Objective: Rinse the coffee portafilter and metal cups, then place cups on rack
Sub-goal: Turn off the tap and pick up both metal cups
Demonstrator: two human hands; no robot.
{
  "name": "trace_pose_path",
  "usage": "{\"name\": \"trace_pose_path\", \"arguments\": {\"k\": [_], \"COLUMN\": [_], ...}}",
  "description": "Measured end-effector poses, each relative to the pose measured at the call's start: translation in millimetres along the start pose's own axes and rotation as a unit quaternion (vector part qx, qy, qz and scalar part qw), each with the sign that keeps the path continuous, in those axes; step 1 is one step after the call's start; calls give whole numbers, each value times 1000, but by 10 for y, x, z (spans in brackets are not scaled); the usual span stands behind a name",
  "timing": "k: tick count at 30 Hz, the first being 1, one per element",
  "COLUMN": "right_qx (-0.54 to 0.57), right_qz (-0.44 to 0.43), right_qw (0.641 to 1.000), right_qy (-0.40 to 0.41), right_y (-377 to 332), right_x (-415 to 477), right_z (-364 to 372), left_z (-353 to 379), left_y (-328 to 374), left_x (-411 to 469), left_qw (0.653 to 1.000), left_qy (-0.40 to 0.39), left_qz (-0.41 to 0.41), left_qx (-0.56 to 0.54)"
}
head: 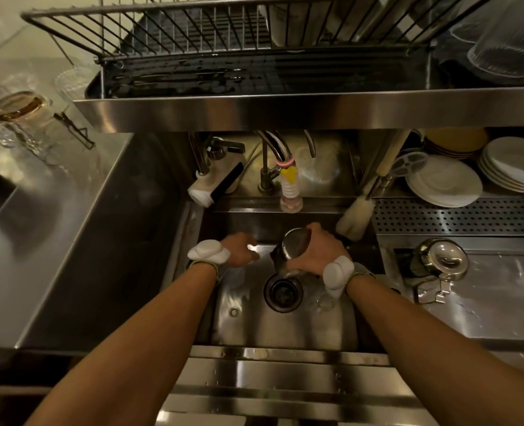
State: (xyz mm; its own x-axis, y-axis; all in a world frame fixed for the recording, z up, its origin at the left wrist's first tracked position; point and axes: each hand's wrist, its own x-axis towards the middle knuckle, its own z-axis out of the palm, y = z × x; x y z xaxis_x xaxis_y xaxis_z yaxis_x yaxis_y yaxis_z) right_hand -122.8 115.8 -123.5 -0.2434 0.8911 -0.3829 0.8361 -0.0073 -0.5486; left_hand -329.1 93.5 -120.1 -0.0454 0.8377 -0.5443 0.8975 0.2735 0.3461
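Right grip (316,255) closes around a metal cup (294,241), fingers curled over its side wall, holding it tilted above the sink (254,327), just beyond the drain (283,292). Beside it the left grip (239,250) hovers over the basin, its fingers blurred; whether it holds anything cannot be told. The cup looks rigid and light, thin steel that should not give under pressure. Wet and polished, it is likely slippery, so a full wrap round the wall seems the safest hold; a pinch at the lip could slide. Further back, the tap nozzle (290,195) hangs over the basin's rear edge, with a bottle brush (356,216) leaning to its right. White plates (445,182) are stacked on the right-hand surface behind. Farthest off, the wire rack (193,35), where the cup is bound, stands on a shelf above the sink, calling for a lift up and away.
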Motion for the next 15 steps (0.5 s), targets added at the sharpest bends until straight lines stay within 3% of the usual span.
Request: {"name": "trace_pose_path", "arguments": {"k": [5,10,15], "right_qx": [-7,-103,-61], "right_qz": [-10,-24,-43], "right_qw": [1000,994,997], "right_qy": [1,-16,7], "right_y": [-120,-91,50], "right_x": [-56,-231,-481], "right_z": [-6,-23,-254], "left_z": [0,6,70], "left_y": [74,131,398], "left_x": [-33,-123,-338], "left_qw": [999,1000,1000], "left_qy": [19,-2,22], "left_qz": [46,21,18], "left_qx": [-9,-15,12]}}
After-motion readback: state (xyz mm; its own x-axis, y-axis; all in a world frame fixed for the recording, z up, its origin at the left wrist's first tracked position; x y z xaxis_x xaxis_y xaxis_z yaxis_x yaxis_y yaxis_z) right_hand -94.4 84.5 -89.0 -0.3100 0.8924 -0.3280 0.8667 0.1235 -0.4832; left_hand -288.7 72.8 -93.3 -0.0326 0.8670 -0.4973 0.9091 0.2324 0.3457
